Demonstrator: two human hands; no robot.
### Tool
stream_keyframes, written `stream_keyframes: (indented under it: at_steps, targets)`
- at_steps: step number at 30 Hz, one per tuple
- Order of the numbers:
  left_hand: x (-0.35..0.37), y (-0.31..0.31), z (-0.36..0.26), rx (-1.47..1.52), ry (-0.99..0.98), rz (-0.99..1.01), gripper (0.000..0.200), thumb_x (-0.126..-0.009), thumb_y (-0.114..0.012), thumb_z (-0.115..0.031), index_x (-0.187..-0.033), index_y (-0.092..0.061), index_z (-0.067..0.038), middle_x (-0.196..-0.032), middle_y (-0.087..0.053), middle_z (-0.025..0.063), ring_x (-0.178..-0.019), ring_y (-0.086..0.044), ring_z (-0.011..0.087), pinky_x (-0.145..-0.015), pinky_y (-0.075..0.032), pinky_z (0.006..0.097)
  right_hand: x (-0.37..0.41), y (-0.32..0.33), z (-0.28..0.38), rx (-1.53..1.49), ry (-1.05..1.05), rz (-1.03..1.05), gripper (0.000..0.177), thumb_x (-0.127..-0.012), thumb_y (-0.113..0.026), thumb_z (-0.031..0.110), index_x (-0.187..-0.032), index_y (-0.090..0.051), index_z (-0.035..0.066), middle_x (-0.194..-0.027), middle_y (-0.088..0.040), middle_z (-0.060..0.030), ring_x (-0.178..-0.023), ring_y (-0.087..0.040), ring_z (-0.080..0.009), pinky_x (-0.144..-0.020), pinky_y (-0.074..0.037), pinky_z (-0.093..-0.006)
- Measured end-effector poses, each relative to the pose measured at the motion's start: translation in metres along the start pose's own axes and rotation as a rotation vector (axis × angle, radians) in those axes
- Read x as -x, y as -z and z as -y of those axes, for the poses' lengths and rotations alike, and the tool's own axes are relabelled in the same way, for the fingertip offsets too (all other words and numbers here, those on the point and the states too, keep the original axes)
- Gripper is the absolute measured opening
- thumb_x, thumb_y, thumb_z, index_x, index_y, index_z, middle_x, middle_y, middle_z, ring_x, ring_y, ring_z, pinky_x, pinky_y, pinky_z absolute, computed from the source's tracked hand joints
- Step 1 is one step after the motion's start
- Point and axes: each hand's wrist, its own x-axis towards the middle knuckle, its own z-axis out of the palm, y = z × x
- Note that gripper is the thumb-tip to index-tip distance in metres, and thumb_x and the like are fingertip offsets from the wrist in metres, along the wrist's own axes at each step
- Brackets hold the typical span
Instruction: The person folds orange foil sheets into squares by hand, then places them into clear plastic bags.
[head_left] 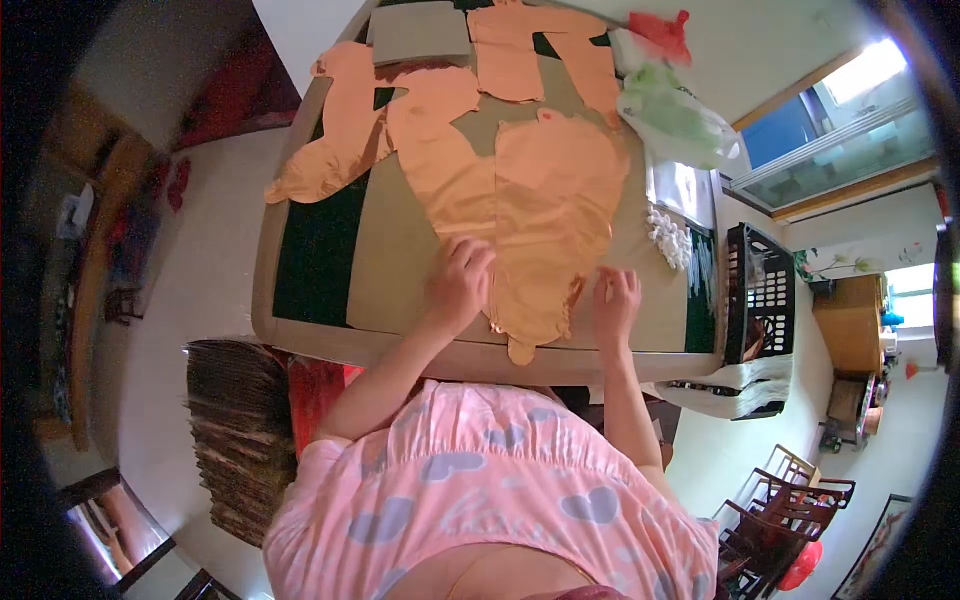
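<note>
A flat, shiny copper-orange foil balloon [555, 230] lies on the brown cardboard [385, 260] in front of me, its narrow end by the near table edge. My left hand [461, 287] is at its left side, fingers curled closed over the foil's edge. Beside its lower right edge is my right hand [618, 303], with bent fingers drawn together; whether anything is between them is too small to see. More flat foil pieces [430, 115] spread to the left and the back, some overlapping.
A grey-brown box [420, 35] and plastic bags [675, 115] lie at the back. On the right are small white pieces [668, 238], thin white sticks [700, 285] and a black crate [765, 290]. White strands [735, 385] hang below it. Stacked cardboard [235, 440] stands left of me.
</note>
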Motion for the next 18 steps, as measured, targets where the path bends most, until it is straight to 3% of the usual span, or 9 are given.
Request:
stream_keyframes:
  at_steps: [1, 4, 7, 13, 18]
  targets:
    - [0.010, 0.007, 0.001, -0.030, 0.036, 0.049, 0.025, -0.078, -0.057, -0.003, -0.102, -0.062, -0.003, -0.111, -0.058, 0.0143, -0.112, -0.051, 0.0326, -0.099, -0.038, 0.0497, 0.016, 0.006, 0.002, -0.009, -0.001, 0.059, 0.017, -0.081, -0.060, 0.011, -0.098, -0.064, 0.012, -0.099, -0.058, -0.0087, -0.096, -0.053, -0.0300, -0.082, -0.042, -0.0428]
    - [0.038, 0.006, 0.013, -0.266, -0.171, 0.068, 0.025, -0.077, -0.057, -0.002, -0.101, -0.064, -0.004, -0.114, -0.058, 0.0133, -0.113, -0.051, 0.0314, -0.101, -0.038, 0.0493, 0.052, 0.016, 0.004, -0.003, 0.090, 0.070, 0.031, -0.078, -0.059, 0.006, -0.108, -0.065, 0.014, -0.106, -0.058, -0.0079, -0.101, -0.052, -0.0291, -0.087, -0.040, -0.0415]
    - [0.049, 0.003, 0.009, -0.250, -0.170, 0.125, 0.027, -0.077, -0.058, -0.003, -0.103, -0.065, -0.006, -0.118, -0.057, 0.0130, -0.116, -0.049, 0.0299, -0.104, -0.035, 0.0491, 0.065, 0.023, 0.012, -0.013, 0.142, 0.114, 0.041, -0.075, -0.057, 0.002, -0.113, -0.066, 0.017, -0.112, -0.058, -0.0078, -0.104, -0.052, -0.0288, -0.090, -0.038, -0.0425]
    - [0.050, 0.001, 0.003, -0.225, -0.144, 0.129, 0.030, -0.078, -0.058, -0.002, -0.106, -0.064, -0.006, -0.120, -0.056, 0.0135, -0.119, -0.048, 0.0307, -0.106, -0.033, 0.0493, 0.067, 0.025, 0.020, -0.046, 0.215, 0.146, 0.047, -0.074, -0.056, -0.001, -0.114, -0.067, 0.021, -0.113, -0.058, -0.0100, -0.105, -0.051, -0.0302, -0.091, -0.039, -0.0436]
    - [0.051, 0.000, 0.003, -0.185, -0.102, 0.138, 0.035, -0.077, -0.058, 0.000, -0.111, -0.062, -0.006, -0.123, -0.054, 0.0138, -0.121, -0.047, 0.0302, -0.106, -0.033, 0.0491, 0.065, 0.023, 0.016, -0.113, 0.167, 0.094, 0.037, -0.076, -0.058, 0.003, -0.109, -0.067, 0.015, -0.109, -0.059, -0.0107, -0.102, -0.052, -0.0308, -0.089, -0.040, -0.0426]
